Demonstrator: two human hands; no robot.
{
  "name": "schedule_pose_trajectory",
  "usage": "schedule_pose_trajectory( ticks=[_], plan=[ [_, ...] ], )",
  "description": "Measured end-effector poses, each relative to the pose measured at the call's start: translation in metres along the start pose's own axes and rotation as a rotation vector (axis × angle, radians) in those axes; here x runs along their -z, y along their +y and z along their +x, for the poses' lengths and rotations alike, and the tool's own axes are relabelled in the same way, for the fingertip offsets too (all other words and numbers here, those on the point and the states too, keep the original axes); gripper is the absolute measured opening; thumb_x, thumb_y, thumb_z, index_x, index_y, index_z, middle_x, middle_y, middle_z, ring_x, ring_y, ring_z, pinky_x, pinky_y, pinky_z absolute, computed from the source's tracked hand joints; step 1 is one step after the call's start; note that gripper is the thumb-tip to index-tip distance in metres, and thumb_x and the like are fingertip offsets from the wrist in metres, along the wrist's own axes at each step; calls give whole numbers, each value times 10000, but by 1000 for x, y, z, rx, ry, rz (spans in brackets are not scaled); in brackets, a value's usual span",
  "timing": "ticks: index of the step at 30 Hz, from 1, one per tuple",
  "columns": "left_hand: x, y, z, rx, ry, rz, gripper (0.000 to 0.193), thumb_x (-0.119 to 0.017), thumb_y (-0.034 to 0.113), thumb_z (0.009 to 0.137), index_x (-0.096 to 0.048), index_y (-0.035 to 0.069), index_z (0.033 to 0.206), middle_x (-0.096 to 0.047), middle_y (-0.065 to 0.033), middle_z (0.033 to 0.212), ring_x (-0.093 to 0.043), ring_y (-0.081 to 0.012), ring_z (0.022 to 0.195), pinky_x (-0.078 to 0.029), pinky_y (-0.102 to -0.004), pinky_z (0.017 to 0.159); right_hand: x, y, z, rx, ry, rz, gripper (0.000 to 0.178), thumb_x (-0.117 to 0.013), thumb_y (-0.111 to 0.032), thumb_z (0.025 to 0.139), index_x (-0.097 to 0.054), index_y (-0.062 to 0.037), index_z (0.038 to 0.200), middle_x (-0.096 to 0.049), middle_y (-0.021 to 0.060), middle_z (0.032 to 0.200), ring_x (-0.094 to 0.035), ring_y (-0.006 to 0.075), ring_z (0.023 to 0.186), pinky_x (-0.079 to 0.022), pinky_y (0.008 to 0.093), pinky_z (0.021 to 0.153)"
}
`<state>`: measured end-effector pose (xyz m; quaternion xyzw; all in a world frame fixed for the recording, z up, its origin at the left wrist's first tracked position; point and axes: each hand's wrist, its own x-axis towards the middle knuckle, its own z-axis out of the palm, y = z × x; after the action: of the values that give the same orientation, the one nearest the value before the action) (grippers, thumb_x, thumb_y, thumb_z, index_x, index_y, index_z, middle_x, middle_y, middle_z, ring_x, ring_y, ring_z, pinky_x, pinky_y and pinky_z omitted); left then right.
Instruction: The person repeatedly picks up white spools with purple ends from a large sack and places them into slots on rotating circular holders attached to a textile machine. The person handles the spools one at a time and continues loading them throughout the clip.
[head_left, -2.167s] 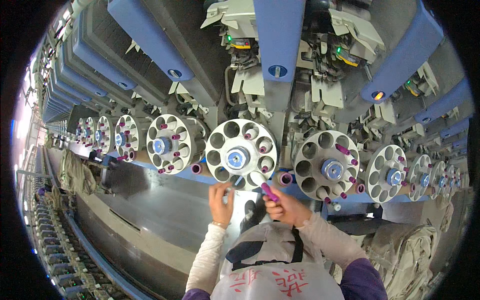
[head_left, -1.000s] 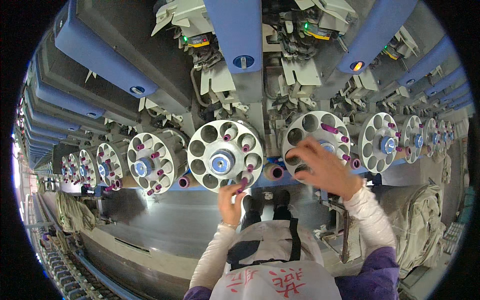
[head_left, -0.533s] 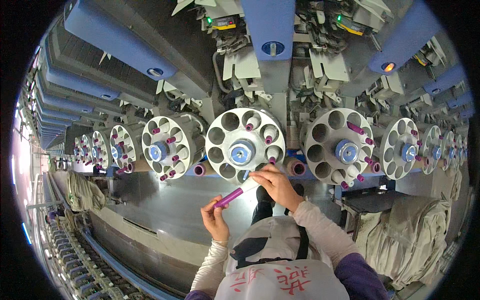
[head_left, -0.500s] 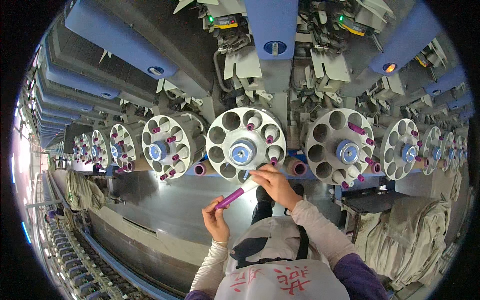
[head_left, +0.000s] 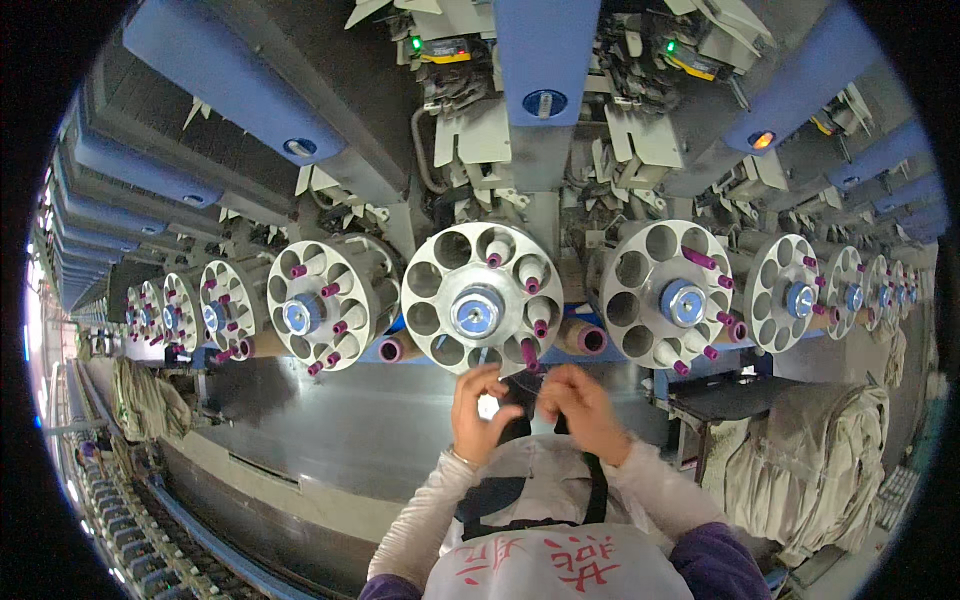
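Just below the round magazine disc in front of me, both my hands are raised close together. My left hand has its thumb apart from its bent fingers, and no object shows in it. Curled fingers and some motion smear mark my right hand; whether it pinches a thread is too fine to make out. A purple-ended yarn bobbin sits in a lower pocket of the disc, right above my hands. Further up the right side are more white yarn bobbins with purple tube ends. A blue hub fills the centre.
Similar magazine discs line the machine on both sides. Large purple-rimmed tubes lie behind them. At the right, a dark ledge stands beside draped beige cloth. Another row of machinery runs along the lower left.
The white yarn bobbin with a purple end has left my hands; a bobbin now stands in the disc's lower pocket. My left hand has moved up and right, toward my right hand.
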<state>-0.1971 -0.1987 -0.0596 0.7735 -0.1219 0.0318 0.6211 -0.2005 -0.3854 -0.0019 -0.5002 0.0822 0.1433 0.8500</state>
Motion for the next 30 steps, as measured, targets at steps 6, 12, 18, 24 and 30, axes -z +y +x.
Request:
schedule_pose_trajectory(
  ticks=[6, 12, 18, 24, 30],
  plan=[
    [-31, 1, 129, -236, -138, 438, 335, -708, 5, 786, -606, 33, 1104, -588, -141, 1087, -608, -289, 845, -503, -346, 744, 61, -145, -11, 142, -240, -1758, 112, -572, -149, 948, -597, -40, 947, -617, 30, 754, -574, 95, 711, -436, 268, 607],
    [10, 39, 137, -215, 67, 328, 179, -678, -33, 790, -675, 24, 960, -665, -133, 946, -631, -271, 860, -501, -342, 759, 93, -155, 30, 222, -7, -341, 113, -575, -84, 929, -651, -23, 872, -605, 4, 812, -513, 75, 695, -391, 223, 609],
    [35, 33, 90, -92, 138, 342, 192, -683, -51, 797, -667, 12, 977, -664, -120, 990, -625, -201, 860, -500, -275, 762, 35, -18, 134, 552, -91, -712, 224, -654, -192, 901, -708, -69, 1081, -622, 46, 1044, -589, 181, 919, -456, 277, 786],
    [22, 57, 126, -328, 73, 372, 455, -821, 74, 703, -617, 4, 1104, -616, -113, 1074, -612, -206, 957, -502, -313, 835, 12, -18, 147, 512, 16, -561, 155, -679, -179, 868, -662, -30, 907, -633, 92, 862, -595, 240, 776, -466, 338, 708],
    [8, 68, 141, 296, -532, -361, 354, -698, 127, 840, -591, -30, 1138, -665, -52, 947, -619, -137, 856, -486, -278, 776, -21, -155, 97, 608, -399, -620, 93, -631, -110, 884, -602, -23, 902, -554, 97, 852, -549, 203, 772, -433, 308, 703]
  ],
)
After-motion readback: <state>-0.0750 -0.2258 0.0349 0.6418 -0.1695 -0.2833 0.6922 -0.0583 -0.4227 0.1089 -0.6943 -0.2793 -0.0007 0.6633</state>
